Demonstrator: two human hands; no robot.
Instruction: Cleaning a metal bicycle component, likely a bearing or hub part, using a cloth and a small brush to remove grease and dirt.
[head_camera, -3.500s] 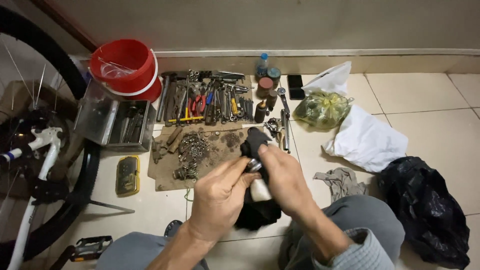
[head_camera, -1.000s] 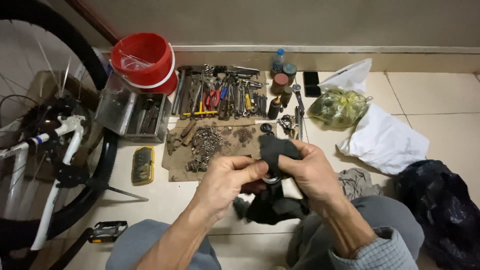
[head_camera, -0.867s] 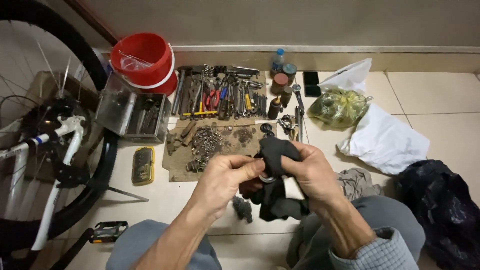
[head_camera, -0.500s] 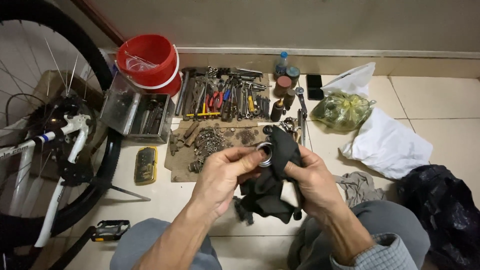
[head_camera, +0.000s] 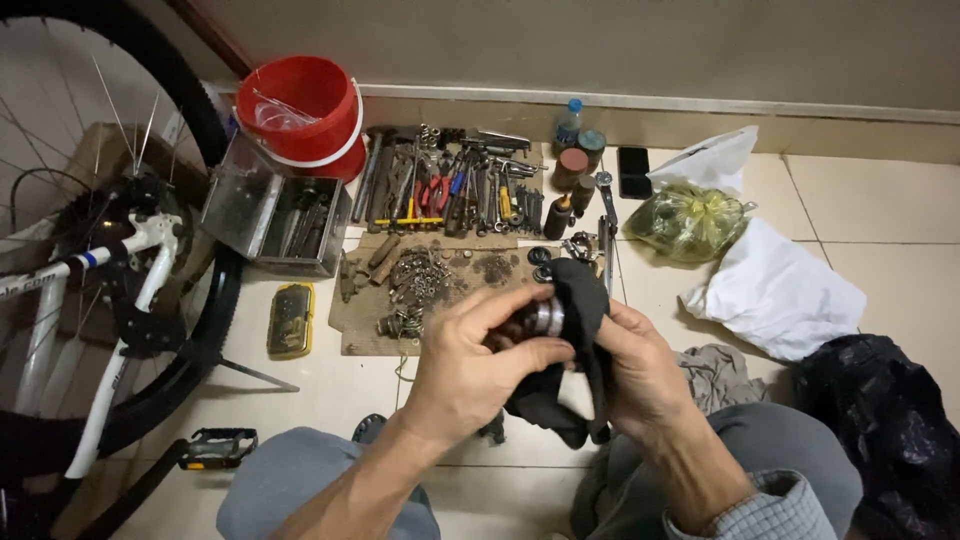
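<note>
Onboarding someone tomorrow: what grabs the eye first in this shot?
Centre frame, the left hand and right hand hold a round metal part in a black rag. Behind them, hand tools lie in a row by the wall, next to a red bucket. A bicycle wheel fills the left edge.

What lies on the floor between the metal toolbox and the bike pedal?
A flat yellow device lies between the metal toolbox and the pedal, seen in the head view.
</note>
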